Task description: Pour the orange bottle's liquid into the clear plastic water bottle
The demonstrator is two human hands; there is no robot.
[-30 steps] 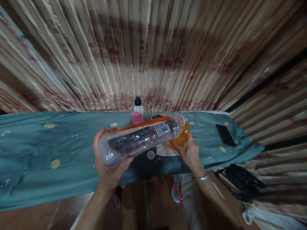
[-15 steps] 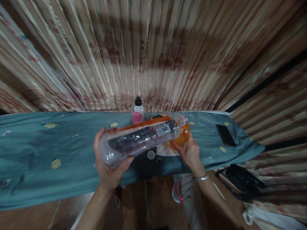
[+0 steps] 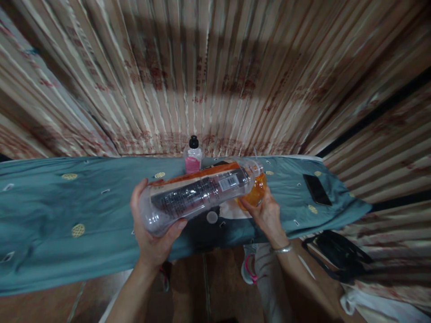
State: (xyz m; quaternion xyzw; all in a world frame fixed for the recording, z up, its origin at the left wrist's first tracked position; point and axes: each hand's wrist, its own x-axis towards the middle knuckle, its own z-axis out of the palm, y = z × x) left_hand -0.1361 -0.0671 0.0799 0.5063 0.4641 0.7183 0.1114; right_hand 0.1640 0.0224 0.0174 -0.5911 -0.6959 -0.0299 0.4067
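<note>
My left hand (image 3: pixel 156 233) is wrapped round the base of a large clear plastic bottle (image 3: pixel 198 197) with an orange and dark label and a barcode. This bottle is tilted nearly flat, its open neck pointing right over a smaller orange container (image 3: pixel 254 195). Fingers of my right hand (image 3: pixel 267 215) close round that container's right side; the large bottle hides part of it. Just below the large bottle, a round white cap (image 3: pixel 212 217) lies on the cloth. Behind stands a small bottle (image 3: pixel 193 157) with a pink label and black cap. Whether liquid is flowing I cannot tell.
A teal cloth (image 3: pixel 111 215) covers the long, narrow table. Toward its right end lies a black phone (image 3: pixel 316 189). Pleated curtains (image 3: pixel 202 80) hang behind and to the right. On the floor at right is a black bag (image 3: pixel 338 255).
Almost nothing differs. Both hands keep their grips, and the large bottle stays tilted over the orange container.
</note>
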